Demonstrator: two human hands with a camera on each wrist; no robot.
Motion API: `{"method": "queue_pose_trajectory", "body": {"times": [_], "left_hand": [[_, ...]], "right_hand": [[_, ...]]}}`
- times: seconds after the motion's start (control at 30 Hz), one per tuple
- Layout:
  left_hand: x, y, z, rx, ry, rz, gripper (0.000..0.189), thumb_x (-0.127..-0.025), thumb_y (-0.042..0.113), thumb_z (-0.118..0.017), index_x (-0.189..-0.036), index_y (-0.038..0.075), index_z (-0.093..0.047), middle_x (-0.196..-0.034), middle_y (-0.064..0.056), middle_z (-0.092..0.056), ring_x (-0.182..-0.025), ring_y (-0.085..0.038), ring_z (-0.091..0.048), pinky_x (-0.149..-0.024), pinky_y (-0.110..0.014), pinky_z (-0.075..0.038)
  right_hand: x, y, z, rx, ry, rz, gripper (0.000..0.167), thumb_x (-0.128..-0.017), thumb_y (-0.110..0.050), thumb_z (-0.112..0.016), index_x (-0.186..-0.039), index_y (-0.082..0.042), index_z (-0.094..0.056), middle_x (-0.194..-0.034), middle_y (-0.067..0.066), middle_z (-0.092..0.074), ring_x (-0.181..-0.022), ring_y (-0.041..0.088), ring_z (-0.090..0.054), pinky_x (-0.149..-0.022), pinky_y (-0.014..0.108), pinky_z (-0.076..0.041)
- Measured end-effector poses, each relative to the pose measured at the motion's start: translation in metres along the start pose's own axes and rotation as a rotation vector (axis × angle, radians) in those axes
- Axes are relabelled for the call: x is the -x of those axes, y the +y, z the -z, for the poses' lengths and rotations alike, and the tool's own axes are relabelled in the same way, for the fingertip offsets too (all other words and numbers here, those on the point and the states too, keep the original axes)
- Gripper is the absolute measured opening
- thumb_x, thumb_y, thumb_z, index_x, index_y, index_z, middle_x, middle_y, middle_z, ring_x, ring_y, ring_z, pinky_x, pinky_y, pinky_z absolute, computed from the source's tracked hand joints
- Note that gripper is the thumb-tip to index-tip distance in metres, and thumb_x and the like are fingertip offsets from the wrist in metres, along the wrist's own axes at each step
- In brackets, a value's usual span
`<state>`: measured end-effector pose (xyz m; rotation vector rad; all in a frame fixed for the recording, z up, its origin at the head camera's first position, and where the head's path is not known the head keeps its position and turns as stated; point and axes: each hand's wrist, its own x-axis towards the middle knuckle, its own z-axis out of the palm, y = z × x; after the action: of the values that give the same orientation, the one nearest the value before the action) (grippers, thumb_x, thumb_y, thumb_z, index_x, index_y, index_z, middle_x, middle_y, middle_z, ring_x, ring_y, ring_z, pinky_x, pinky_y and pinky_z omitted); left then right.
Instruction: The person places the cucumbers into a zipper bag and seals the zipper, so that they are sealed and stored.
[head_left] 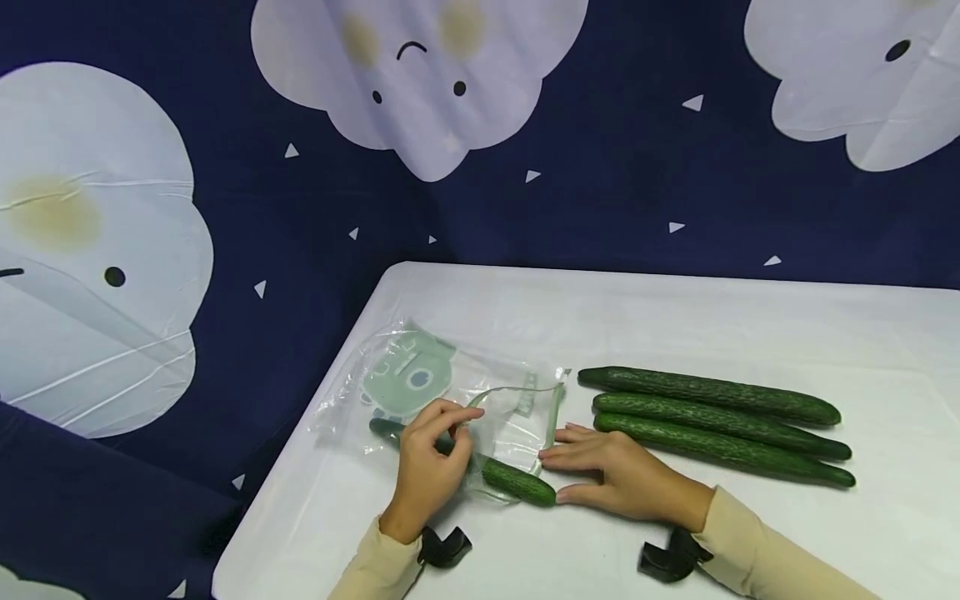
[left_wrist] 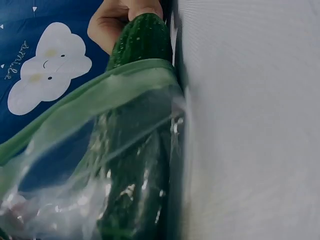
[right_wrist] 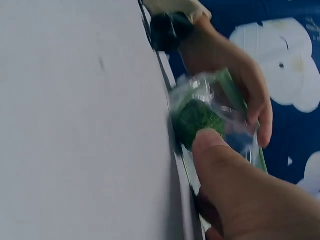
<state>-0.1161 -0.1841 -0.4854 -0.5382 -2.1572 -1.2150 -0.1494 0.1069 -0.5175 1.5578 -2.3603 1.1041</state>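
A clear zip bag [head_left: 502,454] with a green-edged mouth and a green animal print lies flat on the table. One cucumber [head_left: 517,482] is mostly inside it, its near end sticking out past the mouth. My left hand [head_left: 433,454] pinches the upper layer of the bag above the cucumber, lifting the mouth apart. My right hand [head_left: 618,473] lies at the mouth with its fingers extended over the lower edge. Its thumb [right_wrist: 210,145] presses on the cucumber's end, as the right wrist view shows. The left wrist view shows the green edge [left_wrist: 145,67] lying across the cucumber.
Right of the bag, three more cucumbers [head_left: 720,421] lie side by side on the white table [head_left: 675,317]. Behind and left of the table hangs a dark blue cloth [head_left: 615,183] with cloud prints. Each wrist wears a black mount [head_left: 671,557].
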Motion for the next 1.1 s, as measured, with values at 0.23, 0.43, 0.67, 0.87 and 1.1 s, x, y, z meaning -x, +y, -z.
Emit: {"method": "queue_pose_trajectory", "body": {"times": [0.23,0.43,0.67,0.87,1.1], "left_hand": [[0.001,-0.002,0.001,0.017,0.011,-0.040,0.036,-0.082,-0.013,-0.058,-0.101,0.008,-0.080,-0.088,-0.008,-0.066,-0.072,-0.012,-0.053,-0.065,-0.024,-0.042],[0.005,0.000,-0.015,0.122,0.112,-0.041,0.041,-0.081,-0.017,-0.055,-0.101,0.008,-0.079,-0.088,-0.009,-0.066,-0.062,-0.015,-0.046,-0.055,-0.026,-0.039],[0.011,0.008,-0.032,0.202,0.178,0.007,0.041,-0.084,-0.018,-0.053,-0.104,0.007,-0.078,-0.088,-0.015,-0.064,-0.058,-0.011,-0.037,-0.046,-0.025,-0.031],[0.010,0.009,-0.035,0.247,0.183,0.014,0.040,-0.085,-0.020,-0.052,-0.104,0.004,-0.078,-0.088,-0.017,-0.063,-0.058,-0.008,-0.039,-0.047,-0.020,-0.033],[0.009,0.008,-0.035,0.257,0.196,0.013,0.040,-0.086,-0.019,-0.051,-0.104,0.005,-0.078,-0.087,-0.018,-0.062,-0.057,-0.009,-0.040,-0.046,-0.020,-0.033]], "right_hand": [[-0.012,-0.005,-0.012,0.051,0.119,0.029,0.041,-0.083,-0.047,-0.082,-0.108,-0.015,-0.082,-0.116,-0.006,-0.074,-0.115,0.024,-0.068,-0.100,0.046,-0.051],[-0.020,-0.010,-0.019,0.120,0.216,0.055,0.039,-0.079,-0.051,-0.084,-0.091,-0.015,-0.083,-0.101,-0.004,-0.077,-0.102,0.020,-0.073,-0.094,0.042,-0.054],[-0.026,-0.011,-0.027,0.151,0.308,0.102,0.027,-0.079,-0.043,-0.086,-0.081,-0.018,-0.079,-0.089,-0.009,-0.075,-0.089,0.007,-0.071,-0.087,0.035,-0.057],[-0.040,-0.012,-0.037,0.200,0.376,0.089,0.037,-0.079,-0.043,-0.085,-0.064,-0.024,-0.057,-0.065,-0.015,-0.050,-0.059,-0.002,-0.041,-0.055,0.014,-0.037],[-0.056,-0.014,-0.049,0.339,0.388,0.050,0.058,-0.077,-0.053,-0.082,-0.058,-0.024,-0.036,-0.062,-0.013,-0.033,-0.055,0.004,-0.034,-0.051,0.019,-0.031]]}}
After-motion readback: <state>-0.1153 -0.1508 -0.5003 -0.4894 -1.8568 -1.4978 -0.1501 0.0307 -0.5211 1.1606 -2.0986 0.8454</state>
